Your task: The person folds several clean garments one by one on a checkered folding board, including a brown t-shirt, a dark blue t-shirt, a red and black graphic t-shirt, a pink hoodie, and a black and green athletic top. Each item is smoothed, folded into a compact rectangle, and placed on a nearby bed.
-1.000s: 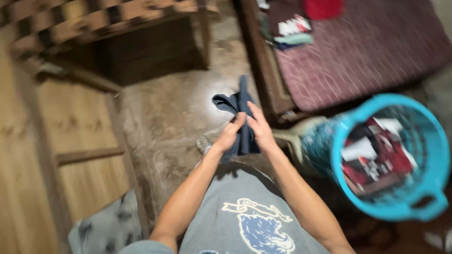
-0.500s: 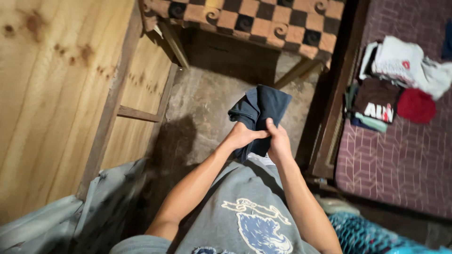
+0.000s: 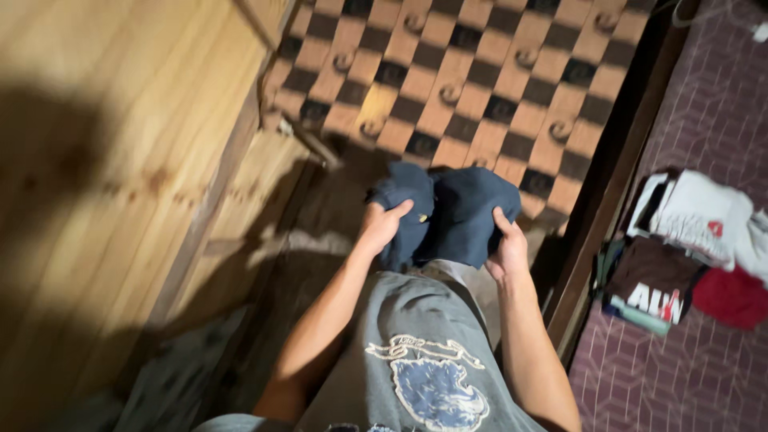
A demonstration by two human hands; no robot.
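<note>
- Where the view looks down past the person's grey printed shirt [image 3: 424, 352], a wooden wall [image 3: 104, 160] of pale planks fills the left side, lit warm and crossed by a dark shadow.
- A checkered cushion surface [image 3: 472, 72] in orange and dark brown squares lies across the top, ahead of the hands, with a button in many of its squares.
- A bed [image 3: 704, 376] with a maroon patterned cover runs down the right edge, behind a dark wooden frame rail [image 3: 608, 208].
- Both forearms reach forward from the lower edge, bent at the elbow, and meet in front of the body over the dim floor.
- A dark blue garment [image 3: 460, 212] is held between the two hands, bunched into two rounded lobes, just below the near edge of the checkered cushion and clear of it.
- A stack of folded clothes [image 3: 680, 248] rests on the bed: white pieces on top, a dark brown printed one beneath, and a red item [image 3: 732, 298] just beside them.
- The left hand [image 3: 382, 226] is closed on the garment's left lobe, thumb laid over the top of the cloth and fingers tucked behind.
- The right hand [image 3: 509, 250] grips the right lobe from its outer side, thumb pressed up along the fabric.
</note>
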